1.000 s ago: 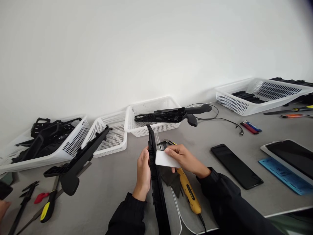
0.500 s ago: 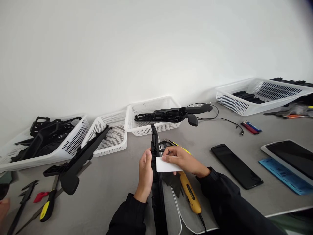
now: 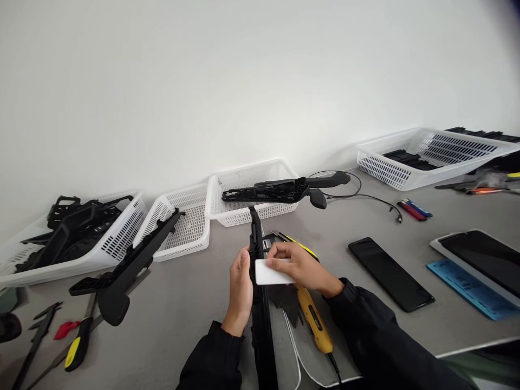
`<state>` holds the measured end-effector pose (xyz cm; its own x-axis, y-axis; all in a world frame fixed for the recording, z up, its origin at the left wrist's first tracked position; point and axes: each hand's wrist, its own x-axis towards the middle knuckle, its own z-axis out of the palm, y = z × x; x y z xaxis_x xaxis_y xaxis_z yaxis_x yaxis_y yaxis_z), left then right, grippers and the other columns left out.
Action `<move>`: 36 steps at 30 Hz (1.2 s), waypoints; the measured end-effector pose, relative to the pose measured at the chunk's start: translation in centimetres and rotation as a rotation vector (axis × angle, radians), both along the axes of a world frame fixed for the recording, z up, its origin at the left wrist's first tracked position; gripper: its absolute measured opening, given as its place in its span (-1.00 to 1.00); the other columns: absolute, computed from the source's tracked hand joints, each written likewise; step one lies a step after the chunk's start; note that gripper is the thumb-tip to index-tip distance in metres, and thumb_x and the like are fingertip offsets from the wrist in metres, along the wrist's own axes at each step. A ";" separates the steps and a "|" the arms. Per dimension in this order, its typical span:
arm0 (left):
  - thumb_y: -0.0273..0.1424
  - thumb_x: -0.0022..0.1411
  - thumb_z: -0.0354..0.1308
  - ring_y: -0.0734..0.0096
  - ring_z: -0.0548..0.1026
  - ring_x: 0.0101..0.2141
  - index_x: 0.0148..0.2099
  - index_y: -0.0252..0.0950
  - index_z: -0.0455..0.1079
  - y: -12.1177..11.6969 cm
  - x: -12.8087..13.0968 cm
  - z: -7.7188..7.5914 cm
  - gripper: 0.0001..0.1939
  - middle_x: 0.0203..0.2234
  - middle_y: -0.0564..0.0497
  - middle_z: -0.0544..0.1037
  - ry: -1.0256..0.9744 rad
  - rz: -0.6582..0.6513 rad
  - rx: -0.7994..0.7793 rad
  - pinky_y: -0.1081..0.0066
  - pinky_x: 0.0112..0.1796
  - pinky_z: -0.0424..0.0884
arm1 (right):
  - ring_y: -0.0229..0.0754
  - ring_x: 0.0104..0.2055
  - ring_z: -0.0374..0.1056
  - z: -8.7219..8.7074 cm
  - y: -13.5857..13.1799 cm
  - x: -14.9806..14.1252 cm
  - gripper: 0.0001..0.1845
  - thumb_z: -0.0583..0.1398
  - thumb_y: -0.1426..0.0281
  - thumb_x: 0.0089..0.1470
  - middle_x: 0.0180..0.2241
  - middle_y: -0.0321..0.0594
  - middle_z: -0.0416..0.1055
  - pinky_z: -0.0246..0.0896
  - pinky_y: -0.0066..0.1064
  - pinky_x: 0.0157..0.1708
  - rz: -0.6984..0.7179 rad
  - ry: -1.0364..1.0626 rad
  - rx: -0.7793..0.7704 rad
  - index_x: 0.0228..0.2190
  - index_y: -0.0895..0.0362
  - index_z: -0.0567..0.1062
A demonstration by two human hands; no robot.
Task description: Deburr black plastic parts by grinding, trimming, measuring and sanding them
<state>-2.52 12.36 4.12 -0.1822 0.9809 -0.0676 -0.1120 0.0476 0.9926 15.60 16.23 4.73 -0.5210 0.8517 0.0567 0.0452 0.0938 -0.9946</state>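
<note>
Long strip (image 3: 263,336): matt black plastic; card (image 3: 266,275): smooth white, plastic-looking; flat slab (image 3: 390,274): glossy black, glass-like. Baskets (image 3: 239,218): white plastic, faint sheen; table (image 3: 162,317): smooth matt grey; sleeves (image 3: 211,352): dark matt cloth.

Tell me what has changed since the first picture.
The white card, in the right hand, has moved slightly toward the wearer and now overlaps the black strip, whose far end has swung slightly right. The left hand still holds the strip. The yellow tool and black slab stayed put.
</note>
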 end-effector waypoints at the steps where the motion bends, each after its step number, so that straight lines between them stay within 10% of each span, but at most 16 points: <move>1: 0.33 0.31 0.17 0.08 0.67 -0.11 0.17 -0.30 0.62 0.0 0.0 0.0 -0.18 -0.11 -0.16 0.74 0.003 0.007 0.000 0.28 -0.12 0.56 | -0.25 -0.38 0.29 0.0 0.0 -0.1 -0.54 0.39 -0.01 0.23 -0.40 -0.28 0.48 0.11 -0.43 -0.40 -0.010 0.009 0.027 -0.36 0.13 0.54; 14: 0.35 0.29 0.18 0.21 0.61 -0.28 0.10 -0.29 0.64 0.2 -0.3 0.2 -0.19 -0.37 -0.02 0.64 0.038 0.070 0.022 0.37 -0.27 0.49 | -0.22 -0.36 0.31 -0.2 -0.2 -0.4 -0.60 0.33 0.05 0.30 -0.40 -0.28 0.47 0.12 -0.40 -0.36 -0.021 -0.015 0.079 -0.36 0.13 0.53; 36: 0.28 0.35 0.19 0.08 0.66 -0.05 0.14 -0.24 0.60 0.4 -0.5 -0.4 -0.27 -0.16 -0.09 0.72 -0.014 0.111 -0.002 0.23 0.04 0.54 | -0.21 -0.36 0.31 -0.3 -0.2 -0.6 -0.53 0.35 -0.02 0.28 -0.42 -0.28 0.47 0.13 -0.40 -0.36 -0.009 -0.041 0.097 -0.39 0.12 0.52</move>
